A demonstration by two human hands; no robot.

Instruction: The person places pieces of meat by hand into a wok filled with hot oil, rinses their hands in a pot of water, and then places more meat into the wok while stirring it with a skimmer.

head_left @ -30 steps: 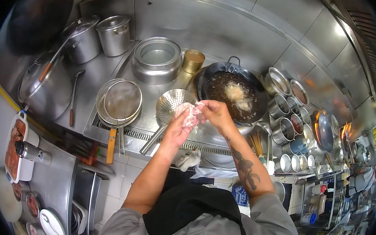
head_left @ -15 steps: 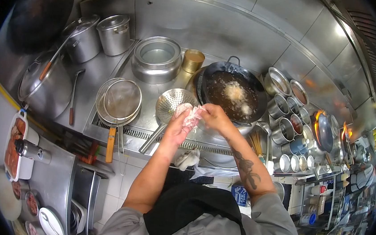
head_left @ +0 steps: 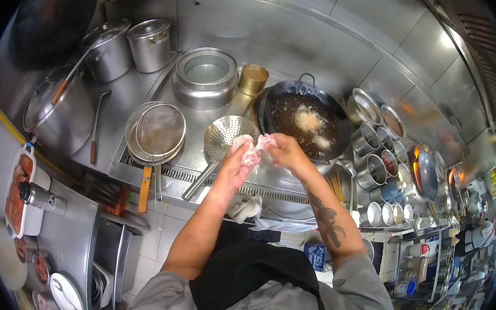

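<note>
My left hand (head_left: 235, 164) is closed around a lump of pale, coated raw meat (head_left: 245, 149). Thumb and fingers of my right hand (head_left: 286, 153) pinch a piece of the same meat (head_left: 265, 141), just right of the lump. Both hands are over the front of the steel stove, near the perforated ladle (head_left: 225, 130), whose handle points toward the front edge. Beyond my right hand sits a black wok (head_left: 276, 113) of bubbling dark oil, with pale golden pieces (head_left: 309, 120) frying in it.
Two mesh strainers (head_left: 159, 132) lie left of the ladle. Behind them stand a wide steel pot (head_left: 203, 95) and a gold can (head_left: 253, 80). Small steel containers (head_left: 372, 170) line the right side, with a pan over flames (head_left: 426, 172) beyond. A white cloth (head_left: 245, 209) hangs at the front edge.
My right hand has shifted slightly right, and a piece of meat now stretches between it and the lump. The smaller piece in the oil looks rounder and lies a little lower in the wok.
</note>
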